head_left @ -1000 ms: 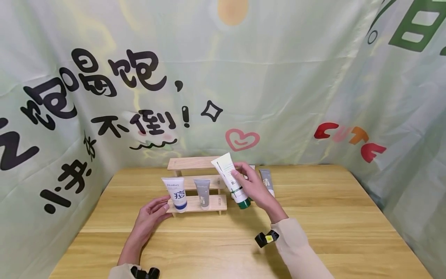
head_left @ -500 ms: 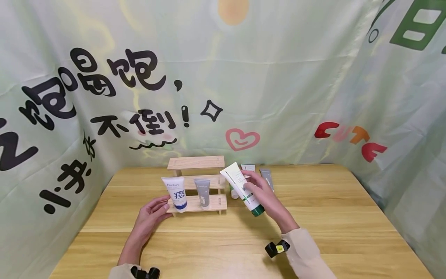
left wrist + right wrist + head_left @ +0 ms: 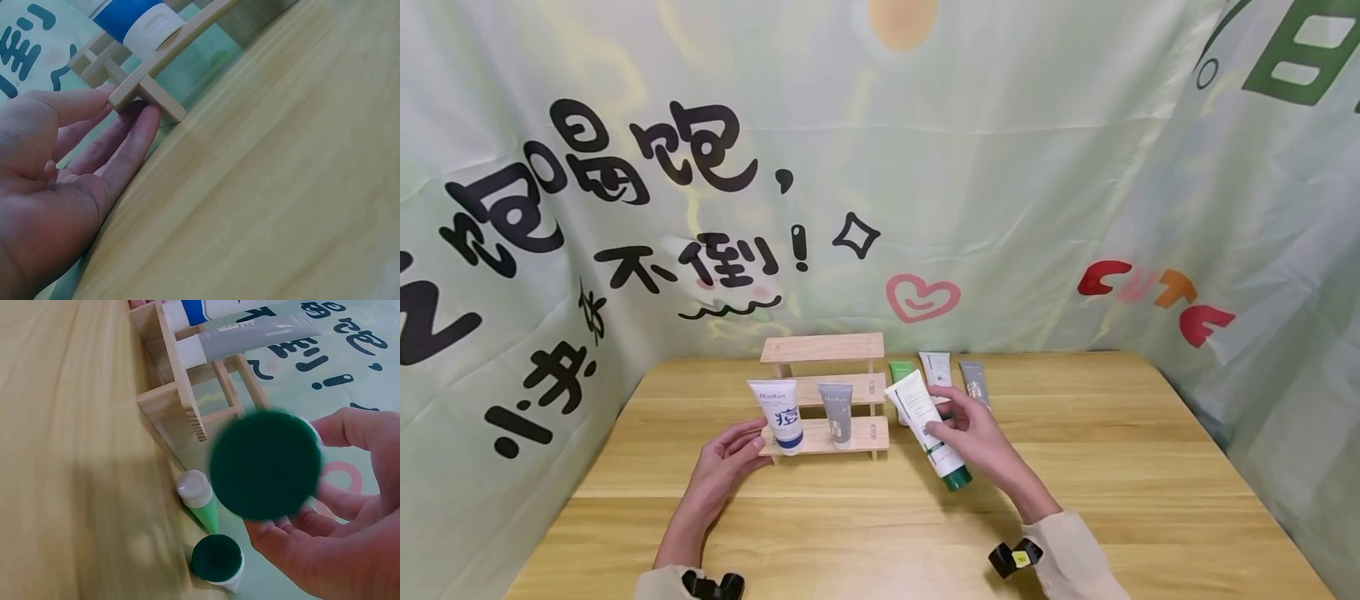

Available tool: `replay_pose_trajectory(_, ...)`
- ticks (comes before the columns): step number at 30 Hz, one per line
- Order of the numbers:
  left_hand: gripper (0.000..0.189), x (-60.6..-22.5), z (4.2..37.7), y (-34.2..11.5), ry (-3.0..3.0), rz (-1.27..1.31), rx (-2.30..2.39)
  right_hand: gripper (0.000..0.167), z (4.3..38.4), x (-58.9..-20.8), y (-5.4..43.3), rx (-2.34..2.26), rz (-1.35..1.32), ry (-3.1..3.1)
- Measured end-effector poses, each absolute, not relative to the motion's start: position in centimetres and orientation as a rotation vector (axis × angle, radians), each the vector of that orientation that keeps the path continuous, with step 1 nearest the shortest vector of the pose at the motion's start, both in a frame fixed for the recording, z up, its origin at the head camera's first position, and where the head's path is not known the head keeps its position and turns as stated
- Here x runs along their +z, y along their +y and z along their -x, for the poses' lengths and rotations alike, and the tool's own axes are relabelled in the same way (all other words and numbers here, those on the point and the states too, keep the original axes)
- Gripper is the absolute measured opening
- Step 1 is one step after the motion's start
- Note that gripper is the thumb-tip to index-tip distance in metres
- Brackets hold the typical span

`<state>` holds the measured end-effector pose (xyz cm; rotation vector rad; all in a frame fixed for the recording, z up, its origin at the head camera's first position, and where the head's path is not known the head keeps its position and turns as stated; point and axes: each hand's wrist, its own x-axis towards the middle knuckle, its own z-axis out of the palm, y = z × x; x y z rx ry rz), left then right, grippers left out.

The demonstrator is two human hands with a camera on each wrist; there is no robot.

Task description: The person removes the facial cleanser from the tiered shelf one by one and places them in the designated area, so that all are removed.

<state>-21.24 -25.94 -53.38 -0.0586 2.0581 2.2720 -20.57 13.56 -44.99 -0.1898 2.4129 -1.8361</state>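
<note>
A three-step wooden display rack (image 3: 822, 347) stands on the table. On its lowest step are a white squeeze tube (image 3: 781, 408) with a blue band and a small grey squeeze tube (image 3: 837, 410), both upright on their caps. My left hand (image 3: 724, 467) grips the left end of that step, thumb and fingers either side of the board's end (image 3: 128, 90). To the right of the rack, my right hand (image 3: 976, 429) holds a white squeeze tube (image 3: 922, 417) tilted, its green cap (image 3: 265, 465) low and towards me, above the table.
Behind the held tube stand a green squeeze tube (image 3: 900, 369), another white squeeze tube (image 3: 936, 367) and a grey squeeze tube (image 3: 973, 382). A printed curtain (image 3: 1022, 183) closes off the back and sides of the wooden table (image 3: 850, 533).
My right hand has brought the white tube rightward, down and nearer to me, away from the rack. The tubes behind now show more. My left hand stays on the rack.
</note>
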Motion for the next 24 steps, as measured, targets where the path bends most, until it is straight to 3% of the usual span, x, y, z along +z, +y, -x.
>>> replay_pose_trajectory(24,0.053,-53.4,21.3,-26.0,2.076,0.072,2.250,0.061,18.5,-46.8,13.2,-1.736,0.146,2.509)
